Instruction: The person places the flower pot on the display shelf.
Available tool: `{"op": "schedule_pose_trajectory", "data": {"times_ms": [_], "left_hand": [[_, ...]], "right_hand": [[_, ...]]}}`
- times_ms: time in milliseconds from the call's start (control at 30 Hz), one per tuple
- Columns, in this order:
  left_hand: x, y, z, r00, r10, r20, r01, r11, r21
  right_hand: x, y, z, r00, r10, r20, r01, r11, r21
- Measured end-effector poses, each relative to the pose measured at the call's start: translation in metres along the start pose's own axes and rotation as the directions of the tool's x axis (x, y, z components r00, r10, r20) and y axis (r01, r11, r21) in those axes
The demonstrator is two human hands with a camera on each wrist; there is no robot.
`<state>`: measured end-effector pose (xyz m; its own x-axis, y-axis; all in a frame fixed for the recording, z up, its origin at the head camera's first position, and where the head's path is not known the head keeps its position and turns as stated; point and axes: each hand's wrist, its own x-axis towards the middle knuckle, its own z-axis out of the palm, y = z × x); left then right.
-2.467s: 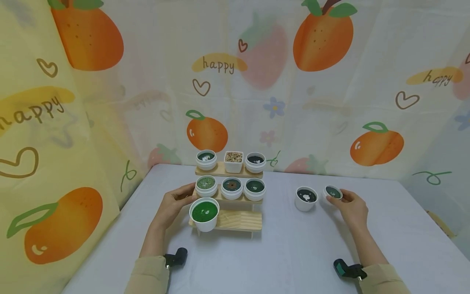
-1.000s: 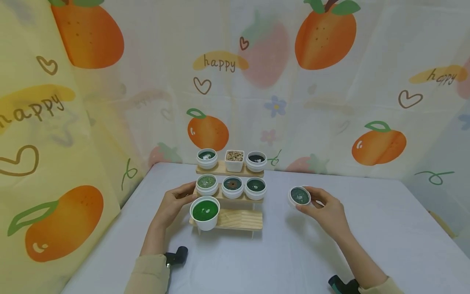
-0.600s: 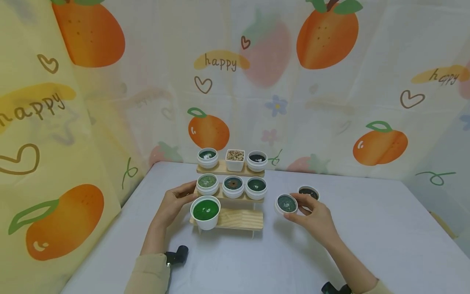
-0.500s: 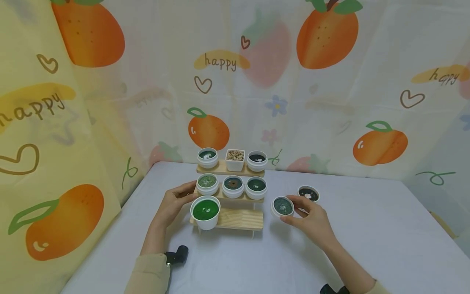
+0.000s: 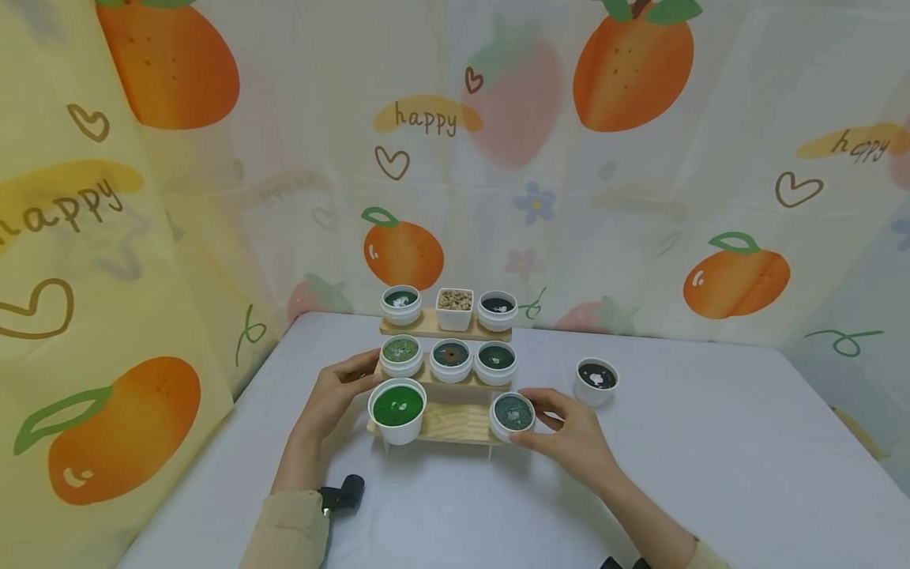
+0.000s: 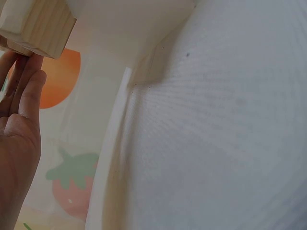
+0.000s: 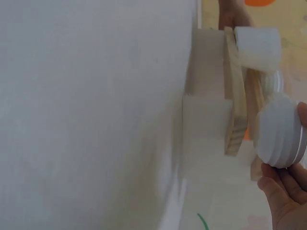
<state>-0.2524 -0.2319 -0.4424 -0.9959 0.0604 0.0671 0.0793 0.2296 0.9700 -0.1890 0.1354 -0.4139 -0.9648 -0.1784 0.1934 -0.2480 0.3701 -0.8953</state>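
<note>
My right hand pinches a small round white cup of dark grey-green contents between thumb and fingers. That cup is over the right end of the bottom tier of a three-tier wooden stand; a gap shows beneath it in the right wrist view, where its ribbed side faces the camera. A larger white cup of bright green contents occupies the tier's left end. At the middle tier's left end, my left hand holds the stand; in the left wrist view its fingers meet the wooden board.
Three round cups, one of them light green, line the middle tier. The top tier bears two round cups and a square cup of grainy bits. Another dark-filled white cup stands on the white table, right of the stand.
My right hand has carried the grey-green cup from the table's right side leftward to the stand's bottom tier, passing the dark-filled cup. My left hand has stayed at the stand.
</note>
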Motion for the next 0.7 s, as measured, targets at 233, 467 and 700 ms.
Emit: {"op": "schedule_pose_trajectory", "data": {"times_ms": [233,467,700], "left_hand": [[0.001,-0.001,0.0,1.0,-0.002,0.0,0.002,1.0,0.0],[0.0,0.0,0.001,1.0,-0.004,-0.003,0.004,1.0,0.015],[0.0,0.0,0.0,1.0,-0.003,-0.003,0.003,1.0,0.029]], "right_hand": [[0.003,-0.006,0.017,0.999,-0.023,0.031,0.022,0.999,0.039],[0.008,-0.012,0.033,0.998,-0.017,0.058,0.013,0.998,0.068],[0.013,-0.019,0.05,0.997,-0.008,0.075,0.0,0.994,0.107]]}}
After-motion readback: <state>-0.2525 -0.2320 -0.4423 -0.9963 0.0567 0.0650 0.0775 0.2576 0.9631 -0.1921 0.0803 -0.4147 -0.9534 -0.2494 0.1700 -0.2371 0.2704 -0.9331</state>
